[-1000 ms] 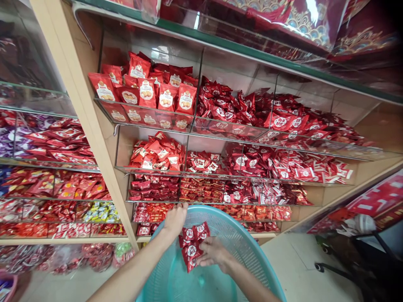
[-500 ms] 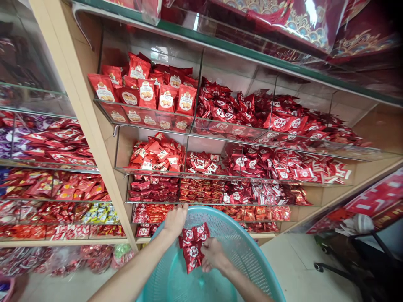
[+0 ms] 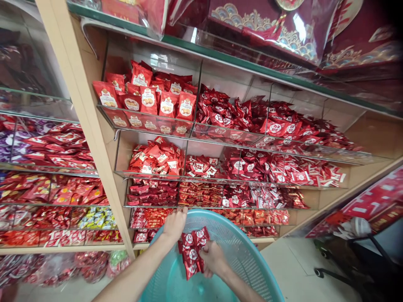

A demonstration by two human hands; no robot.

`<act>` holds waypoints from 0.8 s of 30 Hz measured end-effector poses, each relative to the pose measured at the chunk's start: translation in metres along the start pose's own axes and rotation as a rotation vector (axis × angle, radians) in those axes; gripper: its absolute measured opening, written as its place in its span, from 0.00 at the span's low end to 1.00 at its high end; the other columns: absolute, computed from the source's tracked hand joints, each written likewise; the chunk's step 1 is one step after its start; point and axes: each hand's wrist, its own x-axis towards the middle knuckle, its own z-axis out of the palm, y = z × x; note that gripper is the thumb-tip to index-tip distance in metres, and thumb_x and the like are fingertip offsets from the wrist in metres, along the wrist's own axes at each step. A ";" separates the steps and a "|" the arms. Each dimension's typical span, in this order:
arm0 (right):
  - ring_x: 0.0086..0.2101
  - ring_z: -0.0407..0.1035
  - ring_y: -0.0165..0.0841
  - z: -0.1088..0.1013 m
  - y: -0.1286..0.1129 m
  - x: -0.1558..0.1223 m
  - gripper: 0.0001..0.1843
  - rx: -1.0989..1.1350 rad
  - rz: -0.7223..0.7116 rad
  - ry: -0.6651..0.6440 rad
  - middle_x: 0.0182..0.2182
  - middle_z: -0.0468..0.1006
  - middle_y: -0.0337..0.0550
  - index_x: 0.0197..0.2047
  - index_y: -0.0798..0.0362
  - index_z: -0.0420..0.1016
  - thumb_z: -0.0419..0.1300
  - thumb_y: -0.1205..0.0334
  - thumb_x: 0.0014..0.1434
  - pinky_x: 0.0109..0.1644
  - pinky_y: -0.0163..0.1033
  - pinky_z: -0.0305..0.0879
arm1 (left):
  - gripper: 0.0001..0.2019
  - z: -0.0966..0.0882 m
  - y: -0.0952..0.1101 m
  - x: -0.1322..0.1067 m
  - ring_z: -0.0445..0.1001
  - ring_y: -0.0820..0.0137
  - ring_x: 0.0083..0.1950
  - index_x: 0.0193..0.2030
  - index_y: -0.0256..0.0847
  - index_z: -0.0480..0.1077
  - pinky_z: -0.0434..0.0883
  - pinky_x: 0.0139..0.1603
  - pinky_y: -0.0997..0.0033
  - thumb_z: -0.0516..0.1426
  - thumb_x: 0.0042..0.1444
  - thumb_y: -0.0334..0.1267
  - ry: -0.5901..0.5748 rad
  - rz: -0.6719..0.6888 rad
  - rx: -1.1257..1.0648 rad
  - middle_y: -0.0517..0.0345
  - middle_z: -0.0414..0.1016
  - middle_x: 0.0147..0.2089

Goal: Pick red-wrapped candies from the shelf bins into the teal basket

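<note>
Right hand (image 3: pixel 215 260) has curled inward, holding red packets (image 3: pixel 192 253); left hand (image 3: pixel 174 224) grips basket rim (image 3: pixel 258 254).

We're riding one head-worn camera here, facing forward and tipped well down! We get the shelving unit (image 3: pixel 82 105) square ahead, its upper glass shelf (image 3: pixel 220 54) looming nearest the lens; below, we're peering right into the blue-green basket (image 3: pixel 242 247), cropped by the bottom edge, floor (image 3: pixel 292 260) showing right.
</note>
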 end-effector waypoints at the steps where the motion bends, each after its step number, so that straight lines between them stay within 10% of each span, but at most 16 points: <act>1: 0.15 0.65 0.32 -0.001 -0.006 0.000 0.13 -0.079 0.009 0.023 0.07 0.63 0.35 0.18 0.50 0.63 0.59 0.55 0.47 0.21 0.36 0.61 | 0.17 0.000 0.000 0.000 0.75 0.62 0.44 0.51 0.36 0.61 0.73 0.40 0.64 0.43 0.57 0.23 -0.001 -0.004 -0.001 0.44 0.73 0.44; 9: 0.12 0.62 0.28 -0.045 -0.151 -0.025 0.15 -0.427 -0.345 0.278 0.14 0.70 0.35 0.24 0.51 0.61 0.48 0.50 0.56 0.15 0.31 0.53 | 0.21 0.004 -0.009 -0.002 0.73 0.63 0.48 0.57 0.36 0.59 0.71 0.45 0.65 0.44 0.56 0.23 0.015 -0.015 -0.006 0.42 0.71 0.49; 16: 0.22 0.66 0.29 -0.106 -0.316 -0.057 0.09 -0.681 -0.979 0.897 0.19 0.73 0.36 0.28 0.53 0.69 0.55 0.56 0.54 0.31 0.35 0.60 | 0.24 0.008 -0.016 -0.002 0.73 0.65 0.48 0.59 0.36 0.58 0.71 0.44 0.68 0.43 0.56 0.22 0.004 -0.046 -0.003 0.42 0.71 0.49; 24: 0.27 0.66 0.33 -0.157 -0.366 -0.024 0.07 -0.953 -0.847 1.032 0.24 0.73 0.37 0.31 0.52 0.70 0.62 0.61 0.47 0.32 0.36 0.57 | 0.25 -0.001 -0.020 -0.005 0.73 0.64 0.49 0.59 0.35 0.58 0.71 0.45 0.67 0.42 0.55 0.20 -0.025 -0.056 -0.003 0.41 0.71 0.50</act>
